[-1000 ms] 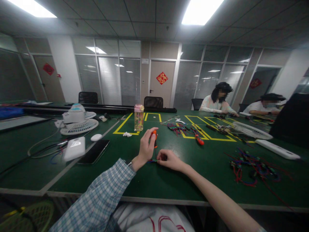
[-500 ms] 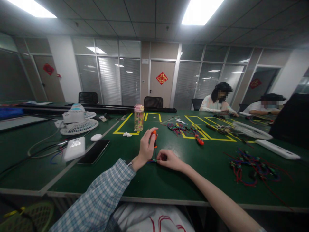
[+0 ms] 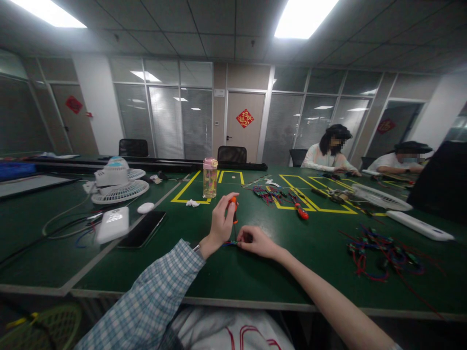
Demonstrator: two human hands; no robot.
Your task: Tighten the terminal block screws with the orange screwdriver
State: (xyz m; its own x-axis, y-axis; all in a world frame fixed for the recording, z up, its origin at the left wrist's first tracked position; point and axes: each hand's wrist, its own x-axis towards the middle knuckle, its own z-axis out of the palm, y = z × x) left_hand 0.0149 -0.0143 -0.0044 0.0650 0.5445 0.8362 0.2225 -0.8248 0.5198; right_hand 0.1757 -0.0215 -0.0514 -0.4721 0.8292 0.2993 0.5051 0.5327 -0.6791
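Observation:
An orange-and-black screwdriver [image 3: 235,220] stands almost upright in my left hand [image 3: 221,221], whose fingers are closed round its handle. Its thin shaft points down at a small green terminal piece [image 3: 232,242] with wires, lying on the table. Beside that piece, my right hand [image 3: 256,241] has thumb and forefinger pinched at its right end. The fingertips partly hide the piece, so I cannot see exactly where the screwdriver's tip meets it.
To the right lies a tangle of red and blue wires [image 3: 381,253]. Farther back are another wire bundle [image 3: 269,194], a red screwdriver [image 3: 301,211] and a pink-lidded bottle [image 3: 209,179]. A phone [image 3: 142,229], power bank [image 3: 113,224] and fan [image 3: 120,190] are left. Two people sit far right.
My hands, the screwdriver and the small piece keep almost the same positions. At the far right, one person's head has shifted slightly.

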